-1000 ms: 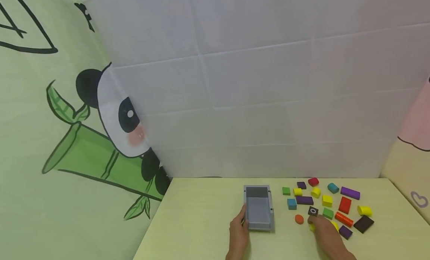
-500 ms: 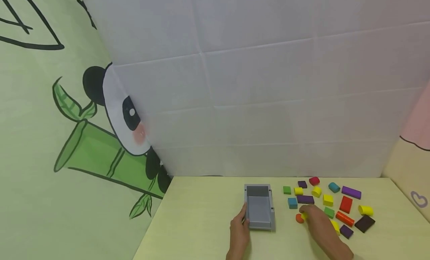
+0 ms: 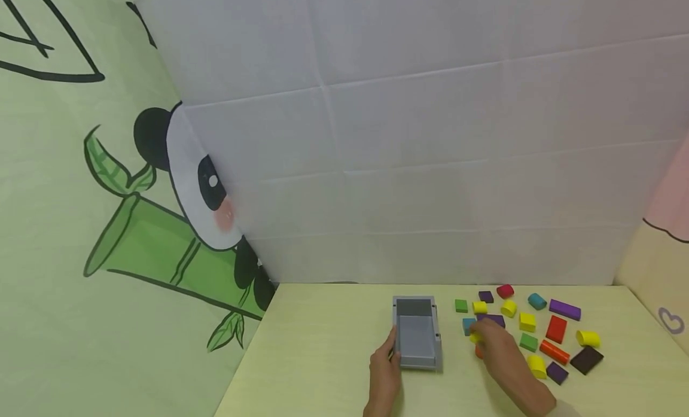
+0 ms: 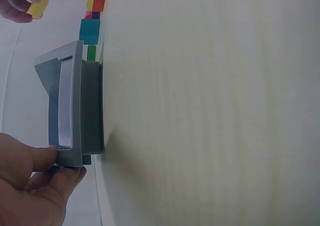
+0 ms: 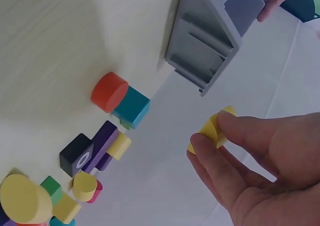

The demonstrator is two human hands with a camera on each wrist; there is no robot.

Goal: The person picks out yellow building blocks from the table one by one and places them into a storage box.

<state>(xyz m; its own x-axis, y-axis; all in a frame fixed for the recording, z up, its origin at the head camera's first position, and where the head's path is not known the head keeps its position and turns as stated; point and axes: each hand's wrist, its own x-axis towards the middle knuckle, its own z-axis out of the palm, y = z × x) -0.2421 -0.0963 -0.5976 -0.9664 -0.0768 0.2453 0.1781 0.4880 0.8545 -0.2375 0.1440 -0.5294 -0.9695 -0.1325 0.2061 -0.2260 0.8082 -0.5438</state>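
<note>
My left hand (image 3: 384, 372) grips the near left edge of a grey open box (image 3: 417, 336). In the left wrist view its thumb is on the rim and its fingers are underneath. To the right, my right hand (image 3: 500, 354) pinches a small yellow block (image 5: 212, 131) between thumb and fingertips; the right wrist view shows a curved face on it. This block is held above the table, near a blue cube (image 3: 468, 326) and an orange-red round block (image 5: 109, 92). In the head view the hand partly covers the round block and a purple bar (image 3: 492, 319).
Several coloured blocks lie across the table's right side, among them a red block (image 3: 556, 329), a red cylinder (image 3: 554, 352) and a dark flat block (image 3: 587, 360). A black block with a white ring (image 5: 76, 155) shows in the right wrist view. A white cloth wall (image 3: 420, 166) stands behind.
My right hand has lifted the yellow block from among the others and carried it leftward, past the round orange-red block towards the box. My left hand stays on the box.
</note>
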